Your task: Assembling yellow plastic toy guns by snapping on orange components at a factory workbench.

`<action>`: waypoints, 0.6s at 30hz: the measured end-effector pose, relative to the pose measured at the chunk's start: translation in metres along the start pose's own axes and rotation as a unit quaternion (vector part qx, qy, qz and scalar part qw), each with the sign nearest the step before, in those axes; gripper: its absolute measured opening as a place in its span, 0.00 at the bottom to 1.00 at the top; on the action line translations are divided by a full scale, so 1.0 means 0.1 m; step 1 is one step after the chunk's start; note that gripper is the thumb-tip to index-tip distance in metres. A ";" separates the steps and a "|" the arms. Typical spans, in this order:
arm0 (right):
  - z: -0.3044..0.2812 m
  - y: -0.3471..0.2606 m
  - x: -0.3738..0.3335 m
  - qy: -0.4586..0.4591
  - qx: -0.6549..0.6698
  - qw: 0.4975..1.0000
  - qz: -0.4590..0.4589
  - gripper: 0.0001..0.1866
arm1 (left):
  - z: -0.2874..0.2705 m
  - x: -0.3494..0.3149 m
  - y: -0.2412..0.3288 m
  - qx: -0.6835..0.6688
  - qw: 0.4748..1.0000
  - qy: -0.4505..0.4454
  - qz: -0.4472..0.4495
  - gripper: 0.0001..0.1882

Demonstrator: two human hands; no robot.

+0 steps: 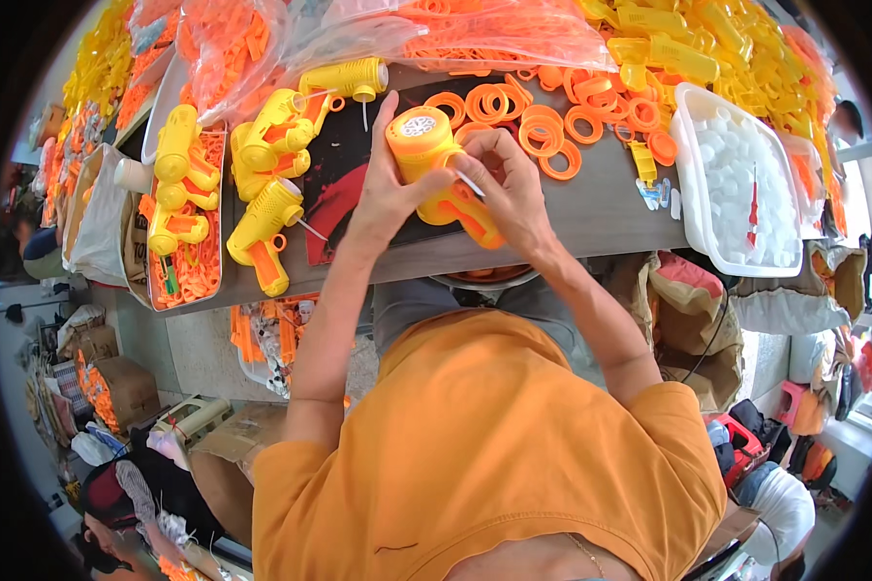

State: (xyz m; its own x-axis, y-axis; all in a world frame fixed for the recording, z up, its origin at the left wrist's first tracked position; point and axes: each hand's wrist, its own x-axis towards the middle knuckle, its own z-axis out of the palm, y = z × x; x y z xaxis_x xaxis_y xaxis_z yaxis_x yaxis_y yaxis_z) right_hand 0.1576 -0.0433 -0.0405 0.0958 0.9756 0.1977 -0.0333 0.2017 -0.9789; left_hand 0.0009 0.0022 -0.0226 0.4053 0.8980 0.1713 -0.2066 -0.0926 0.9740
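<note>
Orange shirt point(475, 455), mine; left hand point(388, 198) grips toy gun point(436, 160); right hand point(513, 194) pinches thin tube point(471, 184). Risk, I judge: tube slips if pinch loosens.

A grey worktable point(610, 208) runs across the upper part of the view, with a dark mat point(358, 165) lying on it. Clear plastic bags point(494, 29) sit along its far edge. A white tub point(693, 194) stands on its right end. Left of the table, cardboard boxes point(116, 387) stand on a pale floor point(24, 426). Brown sacks point(688, 310) slump under the table's right side. At the far right, bright daylight comes through a window point(867, 155).
</note>
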 end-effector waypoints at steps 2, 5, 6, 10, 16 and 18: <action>0.01 0.05 -0.01 -0.016 -0.030 0.999 -0.006 0.12 | 0.09 0.01 -0.02 -0.009 0.999 0.029 0.019 0.48; 0.07 0.14 0.01 0.088 -0.008 0.992 -0.086 0.20 | 0.12 0.04 -0.10 -0.029 0.999 0.041 0.017 0.53; 0.08 0.15 0.02 0.038 0.064 0.996 -0.047 0.22 | 0.12 0.07 -0.15 -0.026 0.998 0.036 0.051 0.53; 0.07 0.21 0.00 -0.084 0.130 0.986 0.057 0.31 | 0.12 0.11 -0.21 -0.050 0.995 0.028 0.084 0.53; 0.25 0.18 -0.04 -0.047 0.163 0.985 0.005 0.27 | 0.13 0.10 -0.33 0.037 0.987 0.079 0.138 0.46; 0.29 0.24 -0.08 -0.004 0.114 0.993 -0.028 0.25 | 0.16 0.10 -0.36 0.073 0.977 0.107 0.172 0.41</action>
State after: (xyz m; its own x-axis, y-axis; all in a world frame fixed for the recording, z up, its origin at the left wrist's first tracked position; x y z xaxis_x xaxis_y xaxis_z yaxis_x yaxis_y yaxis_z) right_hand 0.1269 -0.0438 -0.0639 0.0966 0.9625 0.2536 -0.2518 0.2701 -0.9293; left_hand 0.0266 0.0074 -0.0536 0.1349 0.8714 0.4717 -0.1625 -0.4502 0.8780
